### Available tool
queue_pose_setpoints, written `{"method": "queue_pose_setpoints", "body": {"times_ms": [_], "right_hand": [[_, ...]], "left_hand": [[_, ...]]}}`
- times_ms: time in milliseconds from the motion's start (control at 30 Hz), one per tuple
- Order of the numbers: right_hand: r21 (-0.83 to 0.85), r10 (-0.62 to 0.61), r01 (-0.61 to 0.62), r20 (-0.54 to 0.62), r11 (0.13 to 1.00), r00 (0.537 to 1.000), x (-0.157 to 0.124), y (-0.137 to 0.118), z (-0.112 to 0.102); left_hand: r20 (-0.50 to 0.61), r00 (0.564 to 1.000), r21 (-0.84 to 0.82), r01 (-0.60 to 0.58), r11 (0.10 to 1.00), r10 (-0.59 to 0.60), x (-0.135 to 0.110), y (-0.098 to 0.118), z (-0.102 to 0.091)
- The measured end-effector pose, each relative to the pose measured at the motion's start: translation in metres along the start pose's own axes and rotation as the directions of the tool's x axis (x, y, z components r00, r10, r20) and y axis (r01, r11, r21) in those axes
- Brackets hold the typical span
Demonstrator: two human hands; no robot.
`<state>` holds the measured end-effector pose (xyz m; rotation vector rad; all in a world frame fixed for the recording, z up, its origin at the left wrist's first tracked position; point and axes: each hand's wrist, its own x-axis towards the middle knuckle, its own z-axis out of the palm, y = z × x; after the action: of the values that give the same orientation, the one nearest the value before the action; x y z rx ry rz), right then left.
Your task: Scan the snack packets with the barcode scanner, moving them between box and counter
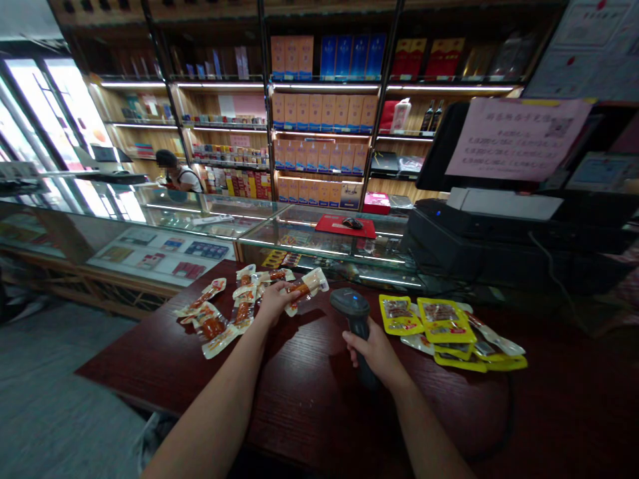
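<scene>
In my left hand (274,303) is a clear vacuum pack of reddish-brown snack food (310,285), gripped at its left end and raised a little over the dark wooden counter (294,372). Similar snack packs (212,326) lie loosely piled to the left of and behind that hand. My right hand (372,349) wraps round the handle of a black barcode scanner (351,305), whose head points left toward the held pack; a blue light glows on top. Right of the scanner, several yellow snack packets (443,319) overlap in a pile with some clear packs.
Behind the counter runs a glass display case (279,223) with a red mat (344,226) and a computer mouse (352,223) on it. A black point-of-sale terminal (439,153) stands at right. Another person (182,176) is behind the case. Boxed goods fill the shelves (324,136).
</scene>
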<state>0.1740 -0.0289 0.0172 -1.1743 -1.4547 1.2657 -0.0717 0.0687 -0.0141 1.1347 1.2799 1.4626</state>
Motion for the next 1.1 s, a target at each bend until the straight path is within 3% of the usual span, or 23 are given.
{"method": "queue_pose_setpoints", "body": {"times_ms": [133,267,467,600,700,833,933,1000,1100], "right_hand": [[0.106,0.017,-0.013,-0.036,0.994,0.999,-0.008,-0.008,-0.008],[0.198,0.005,0.019,-0.12,0.98,0.993,-0.025,-0.014,-0.03],[0.245,0.026,0.058,-0.324,0.968,0.946,-0.06,-0.023,-0.076],[0.25,0.021,0.091,-0.412,0.964,0.911,-0.08,-0.025,-0.106],[0.241,0.019,0.112,-0.484,0.964,0.875,-0.092,-0.026,-0.129],[0.238,0.026,0.122,-0.54,0.964,0.841,-0.103,-0.025,-0.158],[0.241,0.031,0.131,-0.569,0.962,0.822,-0.109,-0.022,-0.169],[0.245,0.046,0.117,-0.571,0.962,0.82,-0.11,-0.019,-0.17],[0.246,0.061,0.093,-0.556,0.965,0.829,-0.111,-0.015,-0.165]], "left_hand": [[0.071,0.995,-0.163,0.075,0.984,-0.065,-0.009,0.001,0.025],[0.204,0.971,-0.278,0.182,0.943,-0.127,-0.018,0.009,0.069],[0.237,0.969,-0.25,0.124,0.96,-0.064,-0.032,0.013,0.173],[0.232,0.969,-0.123,0.122,0.985,-0.091,-0.046,0.005,0.244],[0.224,0.969,0.012,0.1,0.995,-0.1,-0.057,-0.003,0.28],[0.287,0.957,0.323,-0.051,0.945,-0.046,-0.07,-0.01,0.301],[0.359,0.932,0.541,-0.25,0.803,0.048,-0.077,-0.008,0.299],[0.366,0.925,0.617,-0.32,0.719,0.098,-0.08,-0.004,0.296],[0.352,0.928,0.657,-0.339,0.673,0.124,-0.082,0.0,0.29]]}}
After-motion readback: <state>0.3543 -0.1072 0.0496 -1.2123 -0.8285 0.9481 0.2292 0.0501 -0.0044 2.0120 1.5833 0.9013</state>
